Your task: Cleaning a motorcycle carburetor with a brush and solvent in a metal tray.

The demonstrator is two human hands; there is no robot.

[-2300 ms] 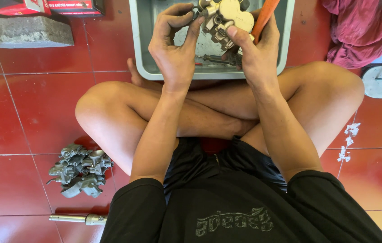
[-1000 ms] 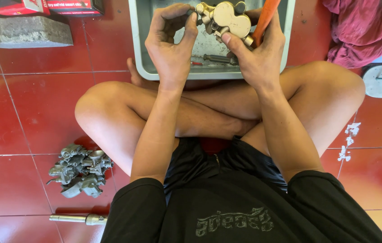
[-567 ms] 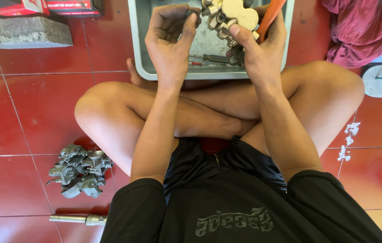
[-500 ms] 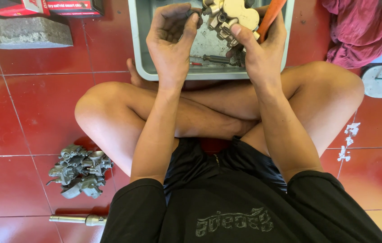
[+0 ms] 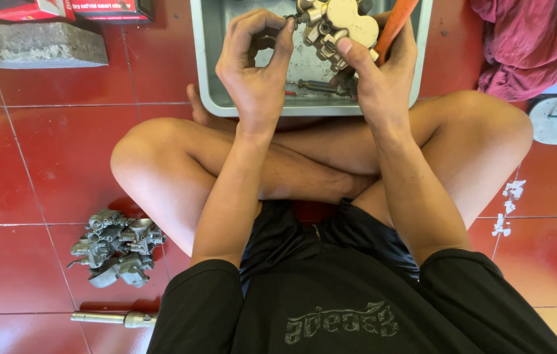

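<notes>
Right hand (image 5: 383,72) is clamped around the metal part (image 5: 337,26) and an orange-handled tool (image 5: 395,23), up over the grey tray (image 5: 203,59). Left hand (image 5: 255,62) pinches the part's left edge, fingertips closed. Open red floor (image 5: 42,164) lies left; more metal parts (image 5: 118,246) sit beside the knee.

A tray (image 5: 203,59) sits on the floor (image 5: 42,170) just beyond my crossed legs. Above it my hands share a carburetor (image 5: 339,27). Left of my left knee lie more carburetors (image 5: 118,247), a tool (image 5: 113,318) nearer me. A cloth (image 5: 521,46) lies right of the tray.
</notes>
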